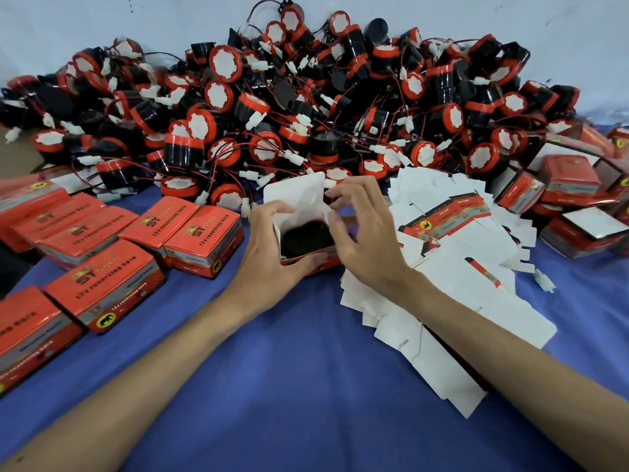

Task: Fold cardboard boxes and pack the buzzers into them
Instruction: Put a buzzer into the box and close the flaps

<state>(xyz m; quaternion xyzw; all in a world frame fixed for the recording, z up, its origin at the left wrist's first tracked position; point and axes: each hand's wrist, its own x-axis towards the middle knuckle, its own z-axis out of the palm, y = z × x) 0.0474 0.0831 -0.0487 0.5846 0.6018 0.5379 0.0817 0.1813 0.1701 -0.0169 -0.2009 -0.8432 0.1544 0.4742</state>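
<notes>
Left hand (pixel 269 247) gripped the open box (pixel 296 202) by its left wall. Right hand (pixel 367 233), fingers curled, held its right flap. A black buzzer (pixel 306 238) sat inside, lid upright. Flat blanks (pixel 452 267) lay under the right wrist, closed boxes (pixel 204 233) to the left, and the buzzer pile (pixel 306 107) crowded directly behind, on blue cloth (pixel 289 386).

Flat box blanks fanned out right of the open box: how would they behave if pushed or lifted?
The flat box blanks lie loosely overlapped, so a push would probably slide them apart rather than shift them together. They look like thin creased card, so one lifted would likely feel light and flex at its folds.
</notes>
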